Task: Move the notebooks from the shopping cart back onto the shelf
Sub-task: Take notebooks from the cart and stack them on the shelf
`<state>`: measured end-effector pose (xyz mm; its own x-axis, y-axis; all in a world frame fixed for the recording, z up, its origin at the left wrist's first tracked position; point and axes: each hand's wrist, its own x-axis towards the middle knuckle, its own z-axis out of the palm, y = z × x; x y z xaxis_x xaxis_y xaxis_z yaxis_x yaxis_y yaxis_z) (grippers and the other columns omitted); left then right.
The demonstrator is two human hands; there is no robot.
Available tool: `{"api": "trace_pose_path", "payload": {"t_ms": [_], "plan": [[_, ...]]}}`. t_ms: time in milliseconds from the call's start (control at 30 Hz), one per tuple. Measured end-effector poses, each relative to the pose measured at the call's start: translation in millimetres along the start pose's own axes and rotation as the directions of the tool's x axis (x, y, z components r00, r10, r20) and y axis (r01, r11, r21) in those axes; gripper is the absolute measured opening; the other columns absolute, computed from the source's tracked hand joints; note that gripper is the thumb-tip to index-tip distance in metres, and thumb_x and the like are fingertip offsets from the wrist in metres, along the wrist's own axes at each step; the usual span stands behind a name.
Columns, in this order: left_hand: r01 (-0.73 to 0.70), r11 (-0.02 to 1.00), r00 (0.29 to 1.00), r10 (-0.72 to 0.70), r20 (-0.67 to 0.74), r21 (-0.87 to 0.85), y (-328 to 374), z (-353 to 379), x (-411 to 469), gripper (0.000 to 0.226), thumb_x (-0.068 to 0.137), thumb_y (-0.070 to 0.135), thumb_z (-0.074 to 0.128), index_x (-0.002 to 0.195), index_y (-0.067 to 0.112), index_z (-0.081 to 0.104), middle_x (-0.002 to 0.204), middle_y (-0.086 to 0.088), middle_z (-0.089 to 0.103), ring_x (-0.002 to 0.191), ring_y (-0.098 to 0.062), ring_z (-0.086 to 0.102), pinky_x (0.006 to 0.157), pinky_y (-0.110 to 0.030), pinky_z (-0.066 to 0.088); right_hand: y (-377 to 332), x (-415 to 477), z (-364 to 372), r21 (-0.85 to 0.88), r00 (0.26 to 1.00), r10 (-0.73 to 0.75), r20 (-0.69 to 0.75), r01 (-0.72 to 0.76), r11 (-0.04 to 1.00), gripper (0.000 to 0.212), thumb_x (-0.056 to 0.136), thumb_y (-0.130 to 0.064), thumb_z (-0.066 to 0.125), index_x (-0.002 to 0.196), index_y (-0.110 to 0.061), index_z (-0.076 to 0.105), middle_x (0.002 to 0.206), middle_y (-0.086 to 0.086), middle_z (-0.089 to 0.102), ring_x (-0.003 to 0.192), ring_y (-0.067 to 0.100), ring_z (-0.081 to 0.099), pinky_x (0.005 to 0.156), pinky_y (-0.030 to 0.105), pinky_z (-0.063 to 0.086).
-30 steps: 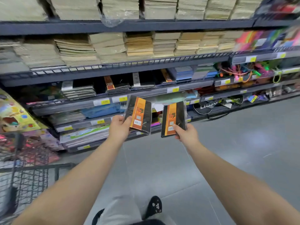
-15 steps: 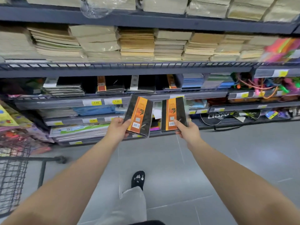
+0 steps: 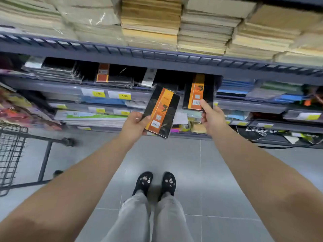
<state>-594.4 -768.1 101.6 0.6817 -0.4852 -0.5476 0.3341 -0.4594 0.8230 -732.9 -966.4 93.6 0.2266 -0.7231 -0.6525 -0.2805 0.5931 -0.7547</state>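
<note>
My left hand (image 3: 134,126) grips a black notebook with an orange band (image 3: 161,110), tilted to the right, in front of the lower shelves. My right hand (image 3: 212,117) holds a second black-and-orange notebook (image 3: 198,92) by its lower right corner, its top reaching into the dark shelf opening (image 3: 167,75). Matching black notebooks (image 3: 113,75) lie stacked on that same shelf to the left. The wire shopping cart (image 3: 12,151) stands at the far left; its contents are out of view.
Stacks of tan paper pads (image 3: 150,23) fill the shelf above. Blue and green pads (image 3: 244,88) lie to the right of the opening. Yellow price tags (image 3: 124,96) line the shelf edges. Grey tiled floor (image 3: 201,172) and my two black shoes are below.
I have stepped closer to the shelves. My right hand has raised its notebook up to the shelf opening. The left notebook has stayed lower and tilted.
</note>
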Motion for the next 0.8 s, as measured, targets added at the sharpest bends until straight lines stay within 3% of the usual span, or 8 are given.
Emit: {"api": "trace_pose_path", "payload": {"t_ms": [133,200,300,400,467,600,667,800], "plan": [[0.005,0.998,0.998,-0.008,-0.059,-0.059,-7,18,6,0.015,0.095,0.022,0.056,0.088,0.019,0.044,0.075,0.002,0.060,0.067,-0.008,0.056,0.060,-0.021,0.045,-2,28,1,0.190,0.994,0.108,0.033,-0.112,0.975,0.041,0.078,-0.036,0.076,0.109,-0.016,0.059,0.076,-0.001,0.058,0.057,0.006,0.050,0.052,0.016,0.044],[0.002,0.998,0.997,-0.007,-0.079,-0.069,-11,26,6,0.016,0.095,0.023,0.056,0.096,0.014,0.043,0.074,0.003,0.060,0.068,-0.007,0.057,0.061,-0.021,0.046,6,34,0,0.222,0.980,0.164,0.110,-0.185,0.957,0.036,0.078,-0.036,0.076,0.103,-0.013,0.065,0.082,0.001,0.062,0.058,0.006,0.051,0.056,0.015,0.048],[-0.001,0.997,0.994,-0.007,-0.106,-0.082,-13,33,4,0.015,0.094,0.026,0.056,0.089,0.020,0.043,0.075,0.004,0.061,0.069,-0.007,0.058,0.064,-0.021,0.047,20,31,-2,0.173,0.954,0.207,0.217,-0.246,0.954,0.021,0.084,-0.030,0.071,0.094,-0.013,0.064,0.085,0.002,0.066,0.064,0.006,0.055,0.062,0.015,0.051],[-0.005,0.995,0.993,-0.007,-0.119,-0.098,-13,38,5,0.017,0.094,0.026,0.056,0.083,0.025,0.043,0.075,0.005,0.062,0.070,-0.006,0.059,0.064,-0.022,0.047,18,33,1,0.219,0.958,0.163,0.234,-0.215,0.952,0.011,0.087,-0.020,0.067,0.094,-0.012,0.066,0.082,0.001,0.067,0.065,0.006,0.057,0.060,0.014,0.053],[-0.004,0.995,0.993,-0.008,-0.118,-0.100,-12,38,6,0.017,0.095,0.027,0.056,0.083,0.026,0.043,0.076,0.005,0.063,0.071,-0.006,0.059,0.064,-0.021,0.047,9,39,7,0.251,0.967,0.137,0.216,-0.191,0.949,0.017,0.086,-0.021,0.068,0.100,-0.012,0.067,0.084,0.000,0.068,0.065,0.005,0.058,0.062,0.016,0.054],[-0.005,0.996,0.995,-0.004,-0.103,-0.088,-12,36,5,0.016,0.095,0.028,0.054,0.084,0.027,0.042,0.077,0.005,0.063,0.072,-0.005,0.060,0.063,-0.019,0.047,-6,51,20,0.261,0.985,0.084,0.153,-0.122,0.958,0.011,0.089,-0.018,0.066,0.099,-0.017,0.064,0.098,0.000,0.067,0.082,0.009,0.062,0.078,0.020,0.056],[-0.009,0.997,0.995,0.001,-0.099,-0.078,-12,34,3,0.015,0.095,0.029,0.054,0.085,0.027,0.043,0.078,0.006,0.063,0.073,-0.005,0.060,0.063,-0.019,0.046,-11,55,24,0.237,0.991,0.063,0.119,-0.090,0.967,0.009,0.089,-0.016,0.065,0.097,-0.021,0.063,0.102,-0.002,0.065,0.090,0.010,0.063,0.075,0.019,0.056],[-0.004,0.997,0.997,-0.002,-0.072,-0.080,-12,35,0,0.015,0.095,0.030,0.054,0.085,0.027,0.043,0.077,0.006,0.064,0.073,-0.004,0.061,0.063,-0.018,0.046,-4,47,24,0.082,0.991,0.052,0.122,-0.062,0.995,0.014,0.088,-0.023,0.067,0.098,-0.018,0.058,0.092,0.000,0.062,0.078,0.011,0.058,0.067,0.022,0.050]]}}
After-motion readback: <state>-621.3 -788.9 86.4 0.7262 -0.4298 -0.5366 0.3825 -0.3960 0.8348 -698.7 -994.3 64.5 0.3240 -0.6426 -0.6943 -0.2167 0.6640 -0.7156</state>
